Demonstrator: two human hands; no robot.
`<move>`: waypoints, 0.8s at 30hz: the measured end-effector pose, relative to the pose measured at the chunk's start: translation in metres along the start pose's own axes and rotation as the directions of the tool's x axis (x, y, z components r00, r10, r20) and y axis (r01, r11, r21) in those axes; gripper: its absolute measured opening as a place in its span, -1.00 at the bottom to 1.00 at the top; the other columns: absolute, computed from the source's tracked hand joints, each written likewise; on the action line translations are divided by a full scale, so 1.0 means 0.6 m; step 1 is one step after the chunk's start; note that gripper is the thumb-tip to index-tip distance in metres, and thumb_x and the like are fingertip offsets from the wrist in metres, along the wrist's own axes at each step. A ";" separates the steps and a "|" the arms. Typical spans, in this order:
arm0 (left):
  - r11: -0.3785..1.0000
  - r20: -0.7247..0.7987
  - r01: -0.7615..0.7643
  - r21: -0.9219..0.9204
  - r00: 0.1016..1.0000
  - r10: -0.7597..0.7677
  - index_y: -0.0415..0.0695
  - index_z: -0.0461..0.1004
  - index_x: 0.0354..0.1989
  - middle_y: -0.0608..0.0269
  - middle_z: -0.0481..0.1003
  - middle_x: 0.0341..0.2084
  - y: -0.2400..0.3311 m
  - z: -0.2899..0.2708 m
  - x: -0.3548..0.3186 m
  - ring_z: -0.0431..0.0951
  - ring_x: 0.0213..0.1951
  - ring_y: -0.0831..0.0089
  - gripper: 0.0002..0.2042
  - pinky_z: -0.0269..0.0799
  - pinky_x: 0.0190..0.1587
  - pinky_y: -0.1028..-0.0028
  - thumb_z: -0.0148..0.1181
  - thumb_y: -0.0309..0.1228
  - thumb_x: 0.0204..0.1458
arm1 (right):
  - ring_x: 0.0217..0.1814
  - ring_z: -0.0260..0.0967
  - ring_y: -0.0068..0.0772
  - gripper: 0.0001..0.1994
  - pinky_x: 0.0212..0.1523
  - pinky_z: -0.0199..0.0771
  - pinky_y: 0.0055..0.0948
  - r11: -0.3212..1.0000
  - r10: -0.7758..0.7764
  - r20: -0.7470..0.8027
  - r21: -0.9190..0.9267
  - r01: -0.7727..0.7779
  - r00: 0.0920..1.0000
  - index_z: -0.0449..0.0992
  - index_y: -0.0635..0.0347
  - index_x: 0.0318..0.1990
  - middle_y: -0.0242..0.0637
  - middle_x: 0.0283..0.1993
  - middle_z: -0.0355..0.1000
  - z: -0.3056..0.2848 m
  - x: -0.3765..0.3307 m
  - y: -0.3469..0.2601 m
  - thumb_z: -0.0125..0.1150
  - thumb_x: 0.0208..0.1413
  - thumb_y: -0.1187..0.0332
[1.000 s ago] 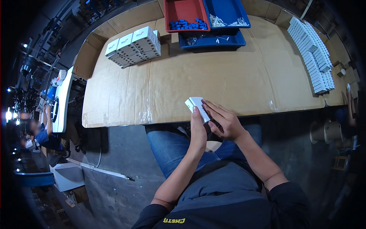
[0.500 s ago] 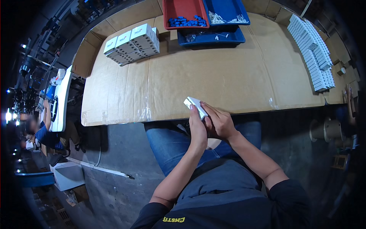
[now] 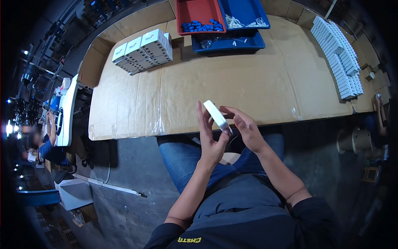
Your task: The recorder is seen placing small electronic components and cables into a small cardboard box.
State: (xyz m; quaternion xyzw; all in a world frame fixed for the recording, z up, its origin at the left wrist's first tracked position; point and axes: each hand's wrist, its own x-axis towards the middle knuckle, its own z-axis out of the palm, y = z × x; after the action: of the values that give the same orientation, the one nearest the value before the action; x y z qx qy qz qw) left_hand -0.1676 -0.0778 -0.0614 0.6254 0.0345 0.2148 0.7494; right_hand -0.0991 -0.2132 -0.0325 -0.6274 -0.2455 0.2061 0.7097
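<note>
A flat white box-like piece [image 3: 215, 113] is tilted on edge above the near edge of the cardboard-covered table. My left hand [image 3: 211, 141] grips it, thumb at its lower end and fingers along its left and rear. My right hand [image 3: 248, 130] is close beside it on the right, fingers apart and curved. Some right fingertips are hidden behind the piece, so whether they touch it cannot be made out.
White boxes [image 3: 143, 52] stand stacked at the table's far left. A red bin [image 3: 179, 18] holds blue parts; blue bins [image 3: 265, 25] beside and below it hold white parts. Long rows of white pieces [image 3: 338, 58] line the right side. Another person [image 3: 52, 143] works at a white table [image 3: 68, 108] to the left.
The white piece has turned so a narrow, plain side shows. My right hand has opened and drawn slightly away to the right; my left fingers have spread along the piece.
</note>
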 end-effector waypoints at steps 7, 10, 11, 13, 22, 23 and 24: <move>0.997 0.155 -0.041 0.064 0.987 0.031 -0.21 -0.25 0.58 -0.10 -0.01 0.49 -0.012 -0.014 0.008 0.07 0.51 0.03 0.01 0.02 0.51 0.04 0.36 -0.26 0.10 | 0.43 0.30 -0.24 -0.32 0.38 0.36 -0.28 0.992 -0.019 0.072 -0.125 0.028 0.997 0.30 0.32 0.41 -0.06 0.42 0.29 -0.012 -0.002 -0.004 0.37 0.24 0.17; 0.998 0.164 -0.040 0.054 0.986 0.030 -0.23 -0.18 0.57 -0.05 0.07 0.41 -0.006 -0.014 0.001 0.11 0.48 0.09 -0.04 0.10 0.49 0.03 0.34 -0.41 0.07 | 0.47 0.27 -0.23 -0.34 0.39 0.37 -0.26 0.983 -0.159 0.042 -0.087 0.162 0.986 0.32 0.29 0.40 -0.08 0.44 0.28 -0.014 -0.006 0.009 0.37 0.24 0.17; 0.996 0.193 -0.061 0.070 0.980 0.046 -0.23 -0.16 0.57 -0.03 0.09 0.38 -0.007 -0.018 -0.001 0.13 0.47 0.10 -0.05 0.12 0.48 0.02 0.34 -0.45 0.05 | 0.46 0.29 -0.20 -0.36 0.37 0.38 -0.25 0.991 -0.129 0.034 -0.030 0.130 0.991 0.33 0.28 0.40 -0.07 0.45 0.28 -0.010 -0.010 0.002 0.34 0.27 0.15; 0.997 0.167 -0.035 0.069 0.986 0.023 -0.25 -0.10 0.55 0.00 0.10 0.38 -0.005 -0.018 0.000 0.16 0.46 0.12 -0.05 0.13 0.48 0.02 0.37 -0.48 0.02 | 0.45 0.31 -0.17 -0.38 0.36 0.39 -0.24 0.995 -0.100 0.029 0.027 0.099 0.995 0.35 0.28 0.39 -0.06 0.45 0.29 -0.009 -0.012 0.000 0.31 0.29 0.13; 0.994 0.185 -0.043 0.096 0.982 0.024 -0.27 -0.05 0.52 0.00 0.12 0.40 0.014 -0.022 0.001 0.15 0.47 0.12 -0.04 0.13 0.47 0.03 0.41 -0.44 -0.05 | 0.43 0.33 -0.14 -0.40 0.32 0.42 -0.22 0.918 -0.316 0.097 -0.221 0.330 0.944 0.33 0.28 0.41 -0.05 0.44 0.31 -0.011 -0.009 0.000 0.21 0.35 0.12; 0.990 0.174 -0.073 0.117 0.983 0.052 -0.26 -0.06 0.52 0.00 0.12 0.40 0.007 -0.022 -0.001 0.14 0.47 0.11 -0.02 0.08 0.49 0.05 0.42 -0.42 -0.07 | 0.44 0.32 -0.17 -0.41 0.31 0.43 -0.24 0.953 -0.289 0.092 -0.071 0.296 0.953 0.33 0.28 0.41 -0.07 0.42 0.33 -0.010 -0.007 -0.004 0.23 0.34 0.14; 0.985 0.163 -0.102 0.139 0.983 0.079 -0.26 -0.08 0.52 -0.01 0.12 0.40 0.004 -0.022 -0.002 0.13 0.48 0.10 0.00 0.02 0.51 0.06 0.43 -0.40 -0.08 | 0.44 0.31 -0.19 -0.42 0.29 0.44 -0.26 0.964 -0.260 0.091 0.080 0.253 0.961 0.33 0.27 0.41 -0.09 0.40 0.34 -0.009 -0.005 -0.006 0.24 0.34 0.16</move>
State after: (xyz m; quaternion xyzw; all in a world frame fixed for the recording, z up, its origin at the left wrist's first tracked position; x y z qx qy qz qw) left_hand -0.1734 -0.0658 -0.0623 0.6947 -0.0375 0.1957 0.6911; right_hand -0.0979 -0.2197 -0.0297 -0.5546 -0.3533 0.1519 0.7379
